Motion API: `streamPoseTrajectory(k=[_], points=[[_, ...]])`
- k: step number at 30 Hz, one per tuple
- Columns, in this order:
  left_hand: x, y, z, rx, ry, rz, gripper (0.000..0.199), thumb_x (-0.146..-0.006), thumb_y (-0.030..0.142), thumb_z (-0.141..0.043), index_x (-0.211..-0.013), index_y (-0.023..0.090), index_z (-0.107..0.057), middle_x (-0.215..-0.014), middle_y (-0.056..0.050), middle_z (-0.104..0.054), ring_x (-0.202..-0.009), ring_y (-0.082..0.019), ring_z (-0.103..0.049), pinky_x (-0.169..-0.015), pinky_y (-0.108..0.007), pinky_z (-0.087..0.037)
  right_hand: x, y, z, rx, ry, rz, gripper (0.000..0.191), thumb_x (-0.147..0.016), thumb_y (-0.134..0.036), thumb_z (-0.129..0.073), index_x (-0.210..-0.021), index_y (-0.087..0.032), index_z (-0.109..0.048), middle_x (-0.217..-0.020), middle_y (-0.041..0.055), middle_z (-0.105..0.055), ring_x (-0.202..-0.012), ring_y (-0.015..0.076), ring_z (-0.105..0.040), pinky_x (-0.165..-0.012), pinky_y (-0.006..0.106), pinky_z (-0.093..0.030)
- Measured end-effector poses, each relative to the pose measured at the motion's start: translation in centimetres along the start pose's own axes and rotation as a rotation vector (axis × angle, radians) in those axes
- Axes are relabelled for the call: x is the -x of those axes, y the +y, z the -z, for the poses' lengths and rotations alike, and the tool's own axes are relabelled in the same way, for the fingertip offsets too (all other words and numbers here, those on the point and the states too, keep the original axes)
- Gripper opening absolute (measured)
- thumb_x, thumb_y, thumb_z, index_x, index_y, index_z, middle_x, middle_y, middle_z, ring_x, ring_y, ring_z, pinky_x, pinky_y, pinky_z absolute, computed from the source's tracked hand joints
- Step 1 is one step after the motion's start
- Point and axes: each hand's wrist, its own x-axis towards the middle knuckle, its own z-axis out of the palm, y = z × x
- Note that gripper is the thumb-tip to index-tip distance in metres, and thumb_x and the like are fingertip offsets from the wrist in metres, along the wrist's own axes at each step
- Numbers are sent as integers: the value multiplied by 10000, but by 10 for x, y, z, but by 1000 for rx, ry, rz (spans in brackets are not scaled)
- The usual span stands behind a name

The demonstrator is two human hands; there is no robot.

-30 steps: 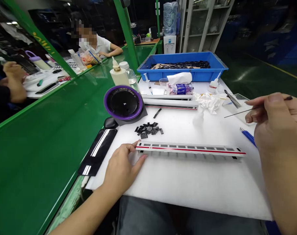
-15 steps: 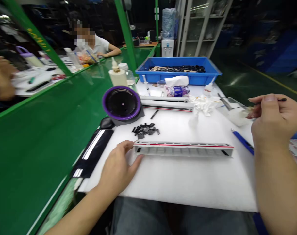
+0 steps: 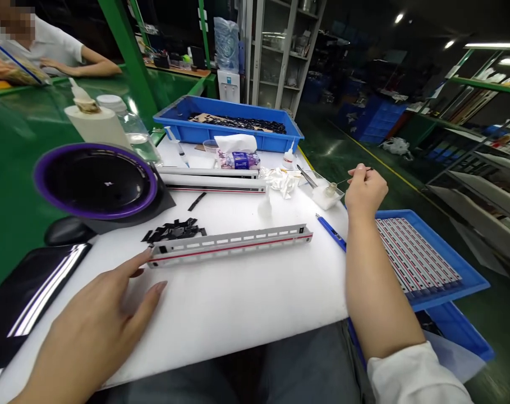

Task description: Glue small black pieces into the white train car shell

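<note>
A long white model train car shell (image 3: 233, 244) with a red stripe and window openings lies on the white table, its open side up. My left hand (image 3: 99, 314) is at its left end, thumb and fingers apart, the index fingertip at the shell's corner. My right hand (image 3: 365, 191) is pinched on a thin stick-like tool (image 3: 343, 182) with a dark end; its tip points down at a small jar (image 3: 331, 189) on a clear tray with white padding. Behind the shell's left end lies a pile of small black strips (image 3: 174, 230).
A blue utility knife (image 3: 331, 231) lies right of the shell. Further back are more shells (image 3: 212, 184), crumpled tissue (image 3: 282, 182), a tissue pack (image 3: 238, 160) and a blue bin (image 3: 233, 130). At left stands a purple-rimmed round device (image 3: 97, 179); at right, a blue tray (image 3: 469, 287) of shells.
The view has swung right. The shell has been rolled so its open side faces up, and my left thumb has come away from it. My right hand still holds the thin tool near the jar.
</note>
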Motion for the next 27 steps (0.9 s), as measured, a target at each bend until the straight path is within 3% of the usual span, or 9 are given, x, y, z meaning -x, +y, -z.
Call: streamPoseTrajectory(k=[4, 7, 10, 13, 15, 18, 23, 27], points=[[-3, 14, 10, -9, -8, -17, 580, -916, 559, -406, -1376, 209, -454, -1195, -101, -637, -1048, -296, -627, -918, -442, -505, -5, 4, -3, 20, -17, -8, 447, -955, -374, -379, -804, -154, -738, -713, 89, -702, -771, 238, -668, -813, 370, -472], [-2, 18, 13, 26, 37, -66, 568, -925, 514, -418, -1375, 170, -439, -1330, -128, -585, -1153, -300, -592, -1012, -453, -469, -7, 7, -8, 82, -248, -61, 389, -921, -396, -449, -861, -157, -751, -771, 110, -717, -830, 268, -666, -840, 405, -477], [-2, 16, 15, 19, 109, -167, 519, -923, 447, -463, -1339, 138, -455, -1363, -166, -560, -1230, -319, -548, -1072, -477, -432, -6, 8, -8, 101, -417, -88, 448, -805, -469, -635, -1097, -138, -712, -901, 130, -723, -935, 301, -645, -886, 437, -471], [-6, 16, 17, -45, 122, -333, 481, -906, 390, -502, -1326, 160, -461, -1396, -179, -527, -1234, -345, -538, -1079, -523, -423, -6, 5, -1, -15, -314, -139, 582, -785, -536, -649, -1198, -125, -662, -915, 114, -707, -920, 282, -636, -898, 433, -469], [-15, 23, 19, -73, 93, -416, 512, -899, 383, -502, -1360, 170, -435, -1389, -175, -528, -1242, -356, -528, -1082, -542, -419, -8, 2, 2, -192, -226, -165, 533, -893, -578, -470, -1075, -140, -714, -857, 88, -692, -885, 250, -639, -884, 405, -474], [-33, 47, 19, -81, 57, -487, 578, -908, 396, -473, -1422, 149, -378, -1354, -172, -552, -1268, -362, -505, -1082, -548, -422, -9, -3, 3, -451, -146, -169, 649, -958, -595, -269, -939, -156, -747, -827, 67, -671, -897, 218, -644, -875, 366, -476], [-67, 97, 6, -140, -33, -599, 554, -938, 374, -443, -1415, 95, -402, -1280, -176, -617, -1314, -361, -467, -1077, -537, -419, -6, -8, -1, -626, -96, -188, 500, -909, -549, -447, -834, -160, -753, -794, 42, -645, -841, 188, -625, -844, 341, -477], [-79, 113, -4, -170, -122, -611, 506, -955, 343, -413, -1410, 121, -425, -1148, -156, -683, -1110, -322, -626, -936, -476, -515, -3, -11, 1, -698, -70, -176, 273, -772, -422, -674, -714, -159, -721, -724, 8, -586, -746, 157, -564, -776, 314, -472]])
